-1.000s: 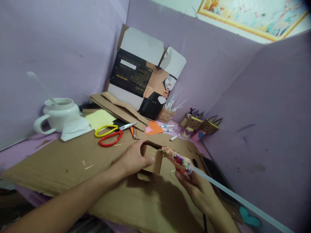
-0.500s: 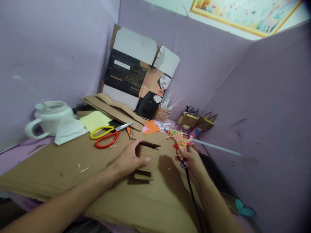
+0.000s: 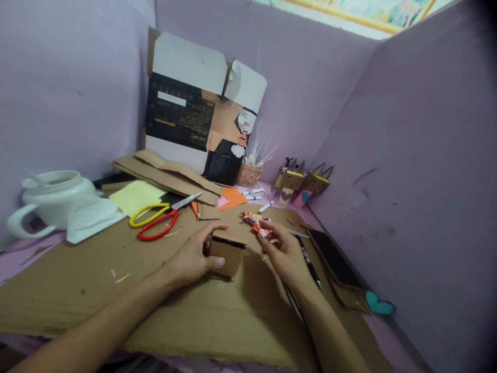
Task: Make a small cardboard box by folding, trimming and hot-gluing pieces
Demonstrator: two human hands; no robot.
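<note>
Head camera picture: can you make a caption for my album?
Left hand holding folded cardboard, right hand at a patterned glue gun, with red-and-yellow-handled scissors lying nearby.

Scissors (image 3: 173, 208), markers (image 3: 266, 207), colored paper (image 3: 135, 197) and a framed picture (image 3: 404, 13) suggest a home craft corner.

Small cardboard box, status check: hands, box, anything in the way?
Left hand gripping the small cardboard box. Right hand touching the patterned glue gun. Scissors lie beyond the left hand, apart from the box.
</note>
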